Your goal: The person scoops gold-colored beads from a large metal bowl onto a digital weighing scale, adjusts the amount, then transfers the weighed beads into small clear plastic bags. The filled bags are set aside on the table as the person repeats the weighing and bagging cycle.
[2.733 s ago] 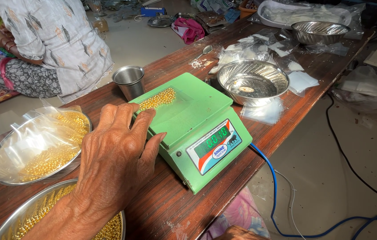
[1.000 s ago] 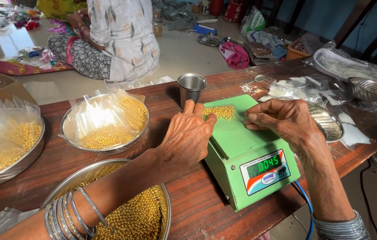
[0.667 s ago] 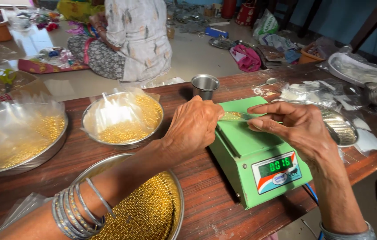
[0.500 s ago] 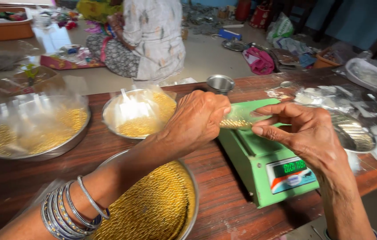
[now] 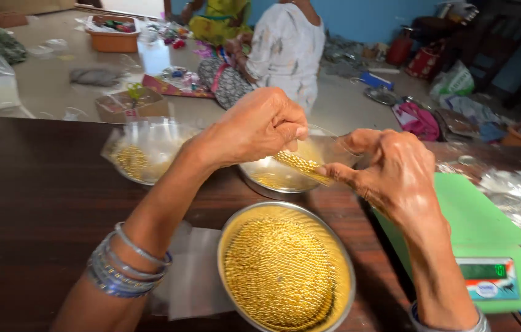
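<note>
Both my hands are raised above the wooden table [image 5: 39, 203], holding one bunch of gold bead strands [image 5: 300, 165] between them. My left hand [image 5: 260, 126] pinches its upper end; my right hand [image 5: 389, 169] grips the lower end. Below them stands a round steel bowl [image 5: 285, 270] heaped with gold beads. A green weighing scale [image 5: 488, 246] with a lit display sits under my right forearm, its platform bare.
Two more steel bowls [image 5: 144, 157] [image 5: 273, 178] with beads and clear plastic bags stand further back. Plastic bags [image 5: 193, 276] lie by the near bowl. A person in white [image 5: 285, 49] sits on the floor beyond the table, amid scattered items.
My hands lifted the bead bunch off the scale platform and brought it left, above the bowls. The camera view shifted left, so the scale now sits at the right edge.
</note>
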